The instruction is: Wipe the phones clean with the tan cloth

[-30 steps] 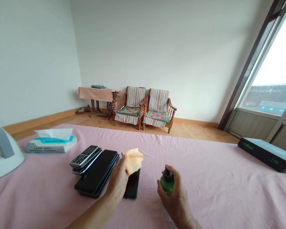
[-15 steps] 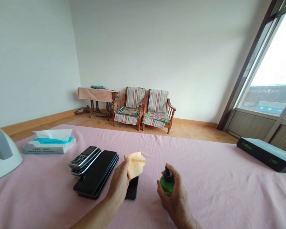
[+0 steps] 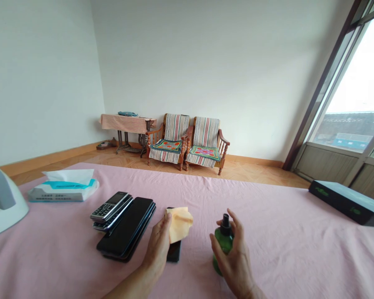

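Observation:
Between the thumb and fingers of my left hand is a small pale yellow cloth, held over a dark phone on the pink cover. The cloth hides much of that phone. My right hand is around a green spray bottle with a black pump top; its thumb and fingers are spread apart and the bottle stands upright. Left of my left hand lies a stack of black smartphones, with silver keypad phones piled beside it.
A tissue pack and part of a white and grey appliance are on the left. A black box lies at the right edge. Beyond the pink-covered surface stand two wooden armchairs and a cloth-draped table.
My right hand's fingers have lifted off the pump top and spread, with the bottle now upright. The left hand has shifted slightly right and down with the cloth over the phone.

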